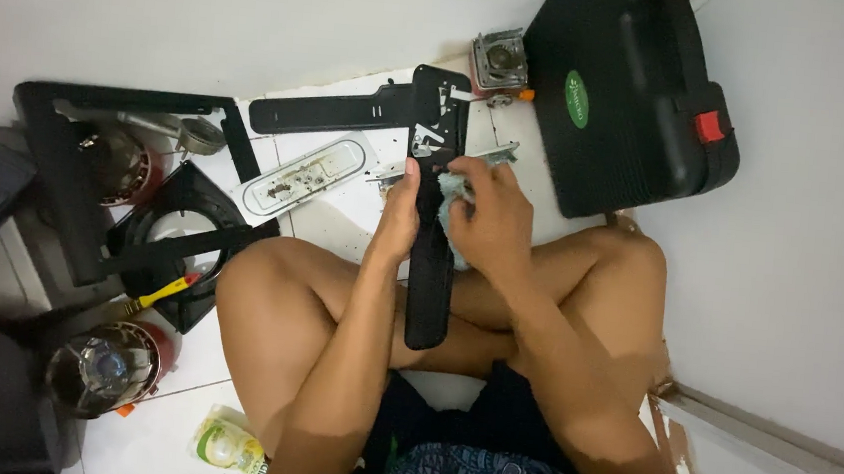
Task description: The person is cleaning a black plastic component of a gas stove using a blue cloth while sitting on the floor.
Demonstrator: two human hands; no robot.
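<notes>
Left hand (398, 220) clamped on a long black panel (431, 268) held upright above crossed legs; right hand (488, 222) presses a pale cloth (456, 192) against it. Black case (624, 92) on floor nearby.

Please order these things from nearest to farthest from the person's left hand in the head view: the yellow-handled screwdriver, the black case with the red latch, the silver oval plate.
Measured from the left hand:
1. Silver oval plate, on the floor just left of the hand.
2. Yellow-handled screwdriver, lower left, beside the knee.
3. Black case with the red latch, upper right, against the wall.
</notes>
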